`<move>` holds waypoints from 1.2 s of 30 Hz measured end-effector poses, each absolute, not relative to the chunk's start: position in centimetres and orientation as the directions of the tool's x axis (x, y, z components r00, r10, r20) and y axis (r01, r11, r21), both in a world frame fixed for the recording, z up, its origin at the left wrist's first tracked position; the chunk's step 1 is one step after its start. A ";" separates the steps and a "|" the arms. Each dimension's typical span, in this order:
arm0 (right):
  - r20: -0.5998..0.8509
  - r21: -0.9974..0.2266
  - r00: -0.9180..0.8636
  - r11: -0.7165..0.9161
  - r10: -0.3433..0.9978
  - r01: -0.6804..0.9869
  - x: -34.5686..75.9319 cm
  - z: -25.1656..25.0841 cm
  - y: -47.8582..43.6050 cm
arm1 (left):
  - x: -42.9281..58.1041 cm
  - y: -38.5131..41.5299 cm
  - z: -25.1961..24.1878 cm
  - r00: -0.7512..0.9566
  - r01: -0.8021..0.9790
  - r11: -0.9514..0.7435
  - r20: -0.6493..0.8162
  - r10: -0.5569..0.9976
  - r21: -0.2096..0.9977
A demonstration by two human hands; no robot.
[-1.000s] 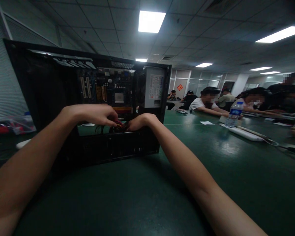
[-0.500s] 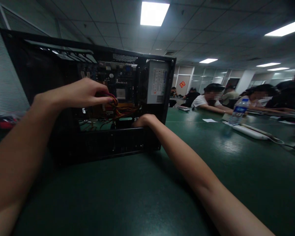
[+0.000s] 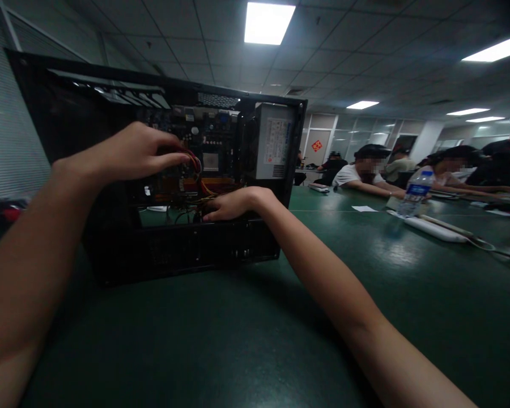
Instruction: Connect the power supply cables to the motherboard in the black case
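A black computer case [image 3: 182,246] stands on the table with its open side toward me. Inside, the motherboard [image 3: 223,141] is at the back and the grey power supply [image 3: 274,141] at the upper right. My left hand [image 3: 148,150] is closed on a bundle of red, yellow and black power cables [image 3: 198,167] in front of the motherboard. My right hand [image 3: 232,205] reaches over the case's lower edge, thumb and fingers drawn together by the lower cables and a dark part. Its fingertips are partly hidden, so what they grip is unclear.
The green table [image 3: 323,277] runs to the right. On it are a water bottle [image 3: 415,194], a white power strip [image 3: 436,229] and a paper slip [image 3: 364,208]. Several people sit farther back, one in a white shirt [image 3: 348,174].
My right hand has come up and left from low in the case to the cables. The left hand has shifted slightly up and left, still holding the cable bundle.
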State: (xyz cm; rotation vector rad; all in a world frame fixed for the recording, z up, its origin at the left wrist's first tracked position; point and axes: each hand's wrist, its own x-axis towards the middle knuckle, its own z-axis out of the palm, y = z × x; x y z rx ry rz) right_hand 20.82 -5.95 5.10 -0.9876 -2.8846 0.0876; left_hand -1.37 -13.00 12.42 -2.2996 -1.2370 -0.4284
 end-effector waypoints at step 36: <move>0.755 -0.331 -0.557 0.935 0.345 0.131 26.9 11.9 -12.2 | 1.6 -15.7 12.2 0.674 0.672 -0.725 0.533 0.512 -0.152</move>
